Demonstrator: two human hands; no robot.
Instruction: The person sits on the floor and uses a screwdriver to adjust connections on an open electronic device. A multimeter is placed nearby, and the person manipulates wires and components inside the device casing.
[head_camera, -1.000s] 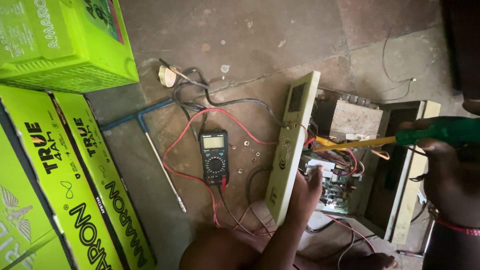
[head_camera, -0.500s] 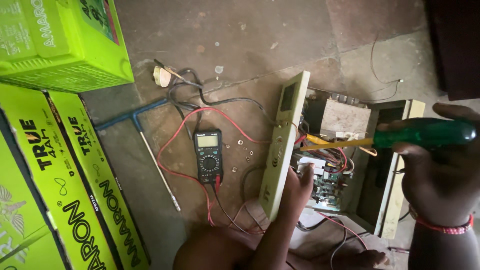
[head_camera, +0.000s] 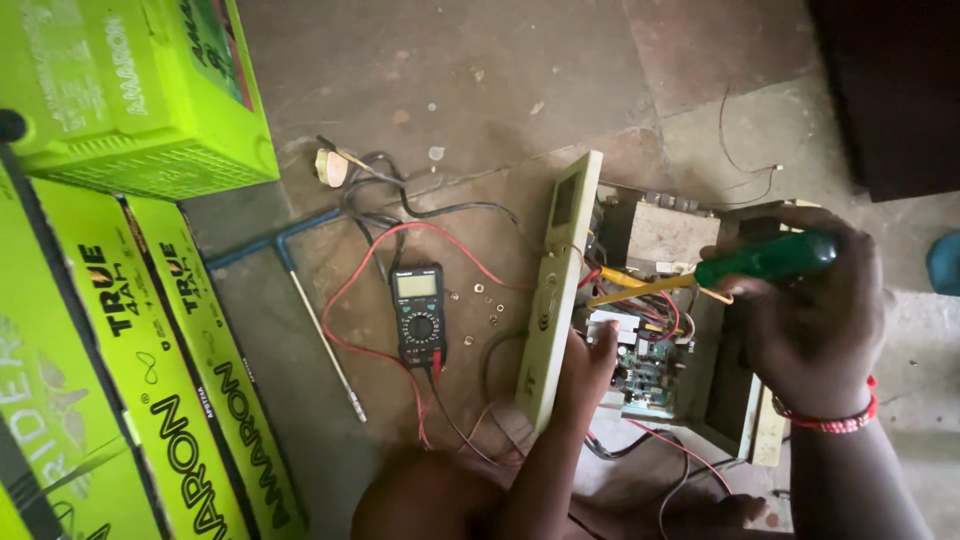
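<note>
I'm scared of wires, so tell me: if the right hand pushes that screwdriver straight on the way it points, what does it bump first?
Probably the bundle of coloured wires inside the open box, just past the screwdriver held by the right hand; depth is unclear.

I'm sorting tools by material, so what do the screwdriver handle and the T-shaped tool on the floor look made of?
Screwdriver handle in the right hand: likely translucent green plastic, glossy. T-shaped tool: thin grey shaft looks like bare metal; its crossbar looks blue, probably painted or coated.

Screwdriver (head_camera: 745, 268) has a green handle and yellow shaft, multimeter (head_camera: 419, 312) is black with red and black leads. Boxes (head_camera: 130, 90) are lime green with black lettering, panel (head_camera: 555, 290) is cream, wristband (head_camera: 828, 418) red, floor (head_camera: 480, 80) brownish-grey.
</note>
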